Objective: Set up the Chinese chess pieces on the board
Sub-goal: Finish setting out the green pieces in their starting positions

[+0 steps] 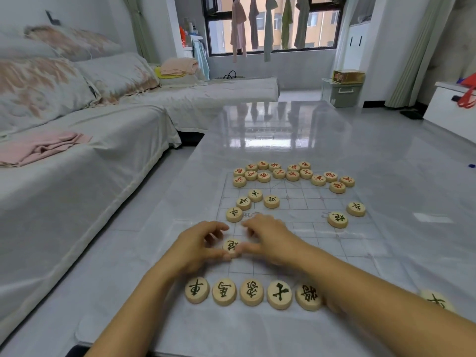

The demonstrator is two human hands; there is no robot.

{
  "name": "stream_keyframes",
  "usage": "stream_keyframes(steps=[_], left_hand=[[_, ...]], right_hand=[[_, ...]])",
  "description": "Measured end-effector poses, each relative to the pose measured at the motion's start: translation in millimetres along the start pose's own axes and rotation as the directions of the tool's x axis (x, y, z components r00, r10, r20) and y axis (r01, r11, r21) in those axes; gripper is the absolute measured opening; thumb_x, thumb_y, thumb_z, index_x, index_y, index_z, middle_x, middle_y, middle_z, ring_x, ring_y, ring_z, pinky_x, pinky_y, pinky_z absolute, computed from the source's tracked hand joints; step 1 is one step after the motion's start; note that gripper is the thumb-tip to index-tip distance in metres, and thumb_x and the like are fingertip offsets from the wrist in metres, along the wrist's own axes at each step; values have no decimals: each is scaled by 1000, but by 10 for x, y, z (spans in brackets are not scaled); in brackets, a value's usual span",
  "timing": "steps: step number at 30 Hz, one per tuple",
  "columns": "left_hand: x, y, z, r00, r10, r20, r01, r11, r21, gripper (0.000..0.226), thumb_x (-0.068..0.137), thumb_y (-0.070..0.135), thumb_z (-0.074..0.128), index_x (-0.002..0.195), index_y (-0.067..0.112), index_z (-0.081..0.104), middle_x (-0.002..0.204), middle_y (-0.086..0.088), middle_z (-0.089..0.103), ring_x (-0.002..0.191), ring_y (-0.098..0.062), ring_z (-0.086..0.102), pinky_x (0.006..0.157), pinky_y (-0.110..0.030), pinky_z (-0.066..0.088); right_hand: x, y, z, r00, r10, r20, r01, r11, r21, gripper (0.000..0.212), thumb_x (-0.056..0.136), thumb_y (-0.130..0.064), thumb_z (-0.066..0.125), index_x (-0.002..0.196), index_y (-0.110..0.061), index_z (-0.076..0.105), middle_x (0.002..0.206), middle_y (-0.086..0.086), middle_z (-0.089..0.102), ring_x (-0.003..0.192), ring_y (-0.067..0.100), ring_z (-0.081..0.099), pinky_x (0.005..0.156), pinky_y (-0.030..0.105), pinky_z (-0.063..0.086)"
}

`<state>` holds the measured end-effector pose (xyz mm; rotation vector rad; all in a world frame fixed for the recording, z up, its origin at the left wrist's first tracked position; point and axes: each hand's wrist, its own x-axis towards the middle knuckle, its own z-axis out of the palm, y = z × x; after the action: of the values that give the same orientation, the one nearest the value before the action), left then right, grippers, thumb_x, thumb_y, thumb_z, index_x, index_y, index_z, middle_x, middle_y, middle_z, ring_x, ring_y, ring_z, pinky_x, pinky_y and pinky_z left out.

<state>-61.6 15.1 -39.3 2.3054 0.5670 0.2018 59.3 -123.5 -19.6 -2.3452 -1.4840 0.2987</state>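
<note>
Curled left hand [198, 243] and right hand [270, 238] pinch one black piece [230, 244] between them, near row [251, 292] just behind their wrists.

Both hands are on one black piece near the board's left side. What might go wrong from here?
1. The right forearm crosses low over the near row; pulling back may knock its right-end piece askew.
2. The board is a clear sheet with faint lines, so the black piece pinched between left hand and right hand may land off its crossing.
</note>
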Motion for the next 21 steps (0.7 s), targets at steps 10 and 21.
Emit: stream_keyframes(steps=[10,21], left_hand=[[73,46,93,993,88,75,-95,990,108,39,68,30,79,98,36,55,104,9,53,97,-9,50,87,-25,43],[52,-127,88,993,111,48,-103,983,-151,32,68,17,79,92,35,66,102,7,60,95,2,53,81,-10,43]], right_hand=[[-554,1372,-739,915,386,-120,-387,922,22,40,88,-28,59,125,-13,55,101,-2,47,91,13,50,79,23,37],[-421,1384,-572,907,411,-86,-415,909,-31,46,85,-37,61,124,-14,53,114,5,49,96,19,51,79,25,39]])
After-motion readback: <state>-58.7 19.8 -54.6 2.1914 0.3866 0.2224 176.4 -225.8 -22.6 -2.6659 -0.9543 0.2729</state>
